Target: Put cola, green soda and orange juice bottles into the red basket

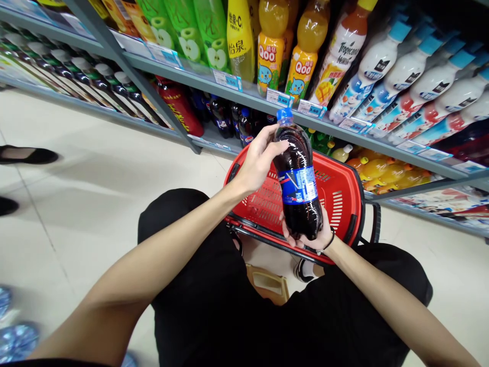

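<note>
A large dark cola bottle [300,178] with a blue cap and blue label is tilted slightly above a red shopping basket [353,204]. Around its neck and upper side closes my left hand [262,155]. My right hand [311,232] supports the bottom of the bottle, its fingers curled under the base and a dark band on the wrist. Both hands grip the same bottle. The basket beneath stands on the floor between my bent knees, and its slotted floor shows on both sides of the bottle.
A grey shelf [237,94] crosses ahead, carrying juice bottles [271,48] and white bottles with blue caps [367,71]. Smaller cola bottles [223,120] stand on the lower level. Another person's shoe [30,154] is at the left. Clear blue-tinted bottles [19,341] are at bottom left.
</note>
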